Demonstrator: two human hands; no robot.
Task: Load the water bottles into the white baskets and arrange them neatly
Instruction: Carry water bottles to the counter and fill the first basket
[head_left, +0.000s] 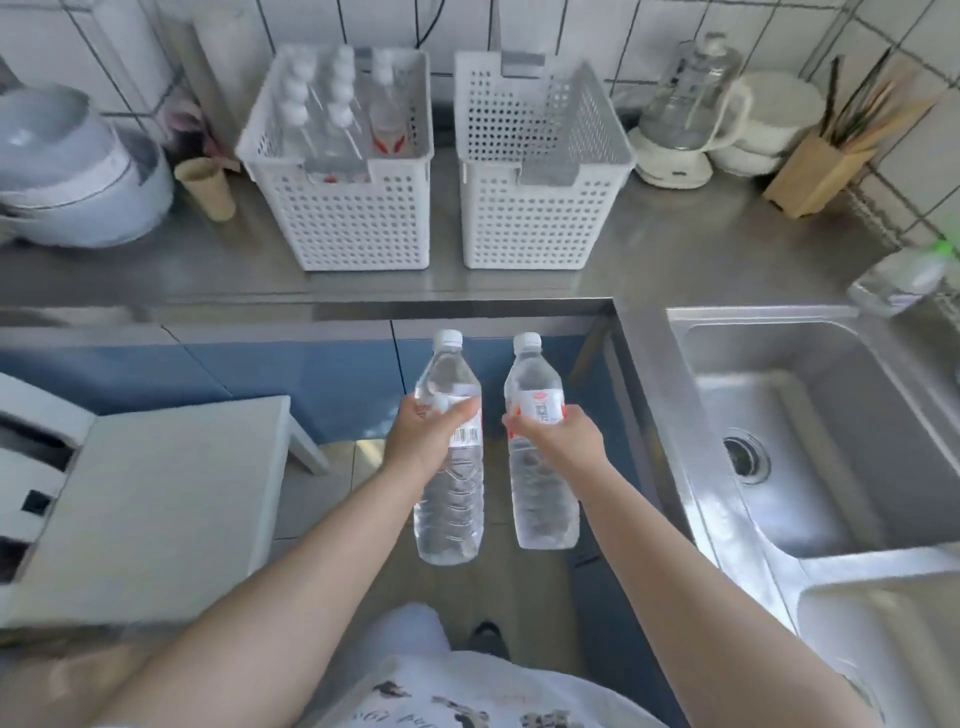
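We stand at a steel counter (156, 270) against a wall of white tiles (597, 36) with dark grout. A steel sink (810, 441) sits to our right, blue cabinet fronts (291, 374) run below, and a white stool (156, 499) stands on the pale floor (519, 587)

Both my arms reach forward, bare; my left hand (423, 434) and right hand (563, 435) each grip a bottle, fingers curled round.
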